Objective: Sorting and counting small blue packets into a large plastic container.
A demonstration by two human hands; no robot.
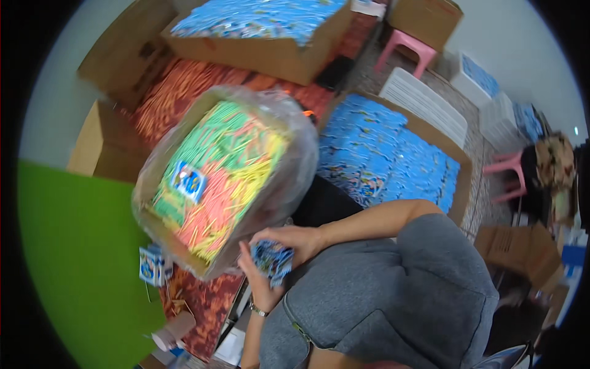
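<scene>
Close to my body, a small stack of blue printed packets (pixel 272 259) is between my two hands. My left hand (pixel 261 286), with a metal watch band at the wrist, presses the stack from the left. From the right, my right hand (pixel 296 238) curls round its upper side. Just beyond my hands is a carton lined with clear plastic (pixel 295 141), full of thin green, pink and yellow sticks (pixel 215 203). A blue and white packet (pixel 188 181) lies on top of the sticks.
To the right stands an open carton of blue packets (pixel 393 150); another heaped carton (pixel 246 52) is at the back. Blue and white packets (pixel 150 265) and a pinkish cylinder (pixel 174 332) are at the lower left. Pink stools (pixel 409 49) stand beyond.
</scene>
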